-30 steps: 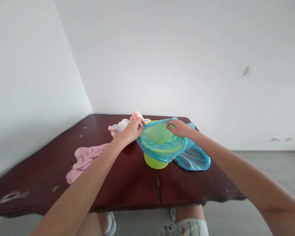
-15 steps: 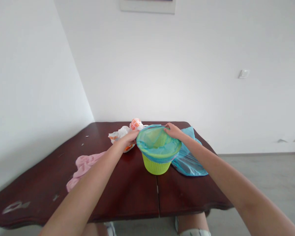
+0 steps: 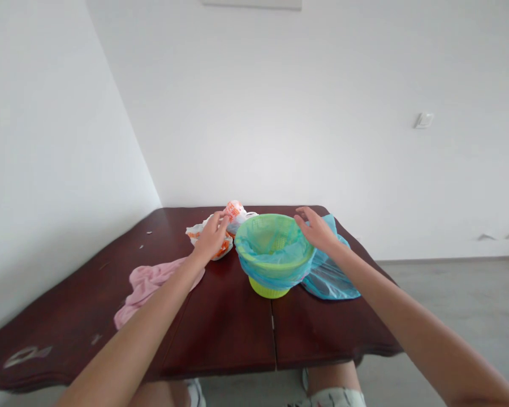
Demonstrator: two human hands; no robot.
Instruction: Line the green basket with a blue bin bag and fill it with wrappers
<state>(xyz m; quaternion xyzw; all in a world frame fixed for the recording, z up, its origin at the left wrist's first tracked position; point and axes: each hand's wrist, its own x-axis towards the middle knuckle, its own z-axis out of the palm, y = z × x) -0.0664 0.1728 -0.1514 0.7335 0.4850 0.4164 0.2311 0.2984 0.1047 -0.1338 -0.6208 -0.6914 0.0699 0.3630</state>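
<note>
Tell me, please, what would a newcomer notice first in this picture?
First comes the lime green basket at the middle of the dark wooden table, lined with a blue plastic bag folded over its rim. The left hand and the right hand hover open on either side of it. A pink cloth lies to its left.

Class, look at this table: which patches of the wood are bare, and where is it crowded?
Bare: the near strip of the table, between the pink cloth and the lined green basket, and the far-left corner. Crowded: the back, with the white-and-orange bags, both hands, and the blue bag.
</note>
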